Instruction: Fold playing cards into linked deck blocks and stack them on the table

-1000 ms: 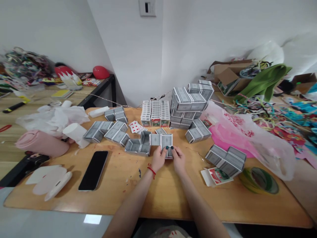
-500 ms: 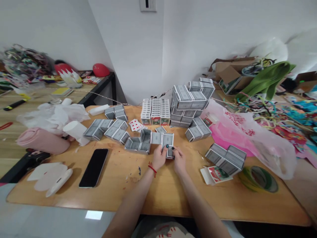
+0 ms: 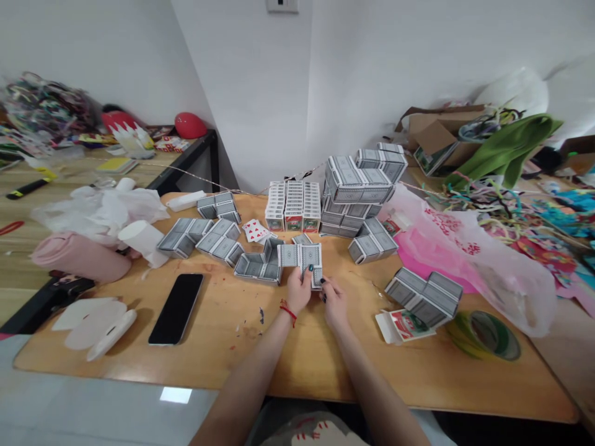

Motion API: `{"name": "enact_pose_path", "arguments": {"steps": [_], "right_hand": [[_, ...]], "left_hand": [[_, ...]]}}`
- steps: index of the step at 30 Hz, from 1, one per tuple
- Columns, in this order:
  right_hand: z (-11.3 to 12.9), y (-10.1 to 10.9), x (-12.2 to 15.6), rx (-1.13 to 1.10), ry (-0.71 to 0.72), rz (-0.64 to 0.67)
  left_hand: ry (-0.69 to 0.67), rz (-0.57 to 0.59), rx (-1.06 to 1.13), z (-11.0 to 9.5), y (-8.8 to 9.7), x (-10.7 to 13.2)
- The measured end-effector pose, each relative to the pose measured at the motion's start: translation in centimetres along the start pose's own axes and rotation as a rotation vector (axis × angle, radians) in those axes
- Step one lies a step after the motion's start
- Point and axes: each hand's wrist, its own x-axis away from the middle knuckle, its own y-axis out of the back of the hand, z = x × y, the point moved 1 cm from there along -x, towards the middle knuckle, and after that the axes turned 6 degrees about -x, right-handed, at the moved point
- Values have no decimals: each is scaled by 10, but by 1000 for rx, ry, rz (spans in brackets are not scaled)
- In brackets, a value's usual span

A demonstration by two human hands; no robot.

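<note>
Several grey-backed playing cards point(image 3: 310, 253), joined into one flat piece, are pinched in my left hand point(image 3: 299, 290), its thumb lying on top. My right hand point(image 3: 333, 301) is closed at the piece's lower right corner, fingertips against the edge. Just left of the cards stands an open-topped, step-shaped box made of cards point(image 3: 260, 270). Behind the piece lies a small grey card stack point(image 3: 302, 239). Loose face-up cards point(image 3: 255, 231) with red pips are spread farther back. Finished-looking card blocks point(image 3: 218, 241) stand to the left.
Stacked card blocks point(image 3: 356, 186) rise at the back right beside rows of card packs point(image 3: 294, 207). A phone point(image 3: 176, 310) lies at left. An opened card box point(image 3: 405, 326), another card block point(image 3: 425, 294) and a tape roll point(image 3: 486, 334) are at right, near a pink plastic bag point(image 3: 446, 238).
The joined cards have shifted slightly left and up with my left hand. My right hand's fingers have slid a little down along the corner. The view has tilted slightly.
</note>
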Motion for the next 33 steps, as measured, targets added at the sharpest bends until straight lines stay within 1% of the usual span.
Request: {"name": "enact_pose_path", "arguments": {"steps": [5,9,14,18,23,26,27,29,33], "right_hand": [[-4,2,1,-22,-7,24],[-6,3,0,-50,-24,34],[-9,3,-1,-86,-39,19],[-10,3,-2,-114,-44,26],[-10,4,-9,-252,-87,-46],[-8,4,-22,-303,-58,-102],[-6,4,-27,-297,-40,-125],[-4,4,-39,-231,-5,-131],[1,3,-60,-50,58,-70]], "left_hand": [[-3,-59,17,-5,0,1],[-7,-93,18,-5,0,2],[-54,-113,10,-1,-1,2],[-60,-112,3,1,-3,2],[-10,-89,83,-1,0,2],[19,-100,128,-5,5,5],[15,-85,139,-7,6,7],[7,-16,160,-8,10,12],[44,165,193,-9,13,24]]}}
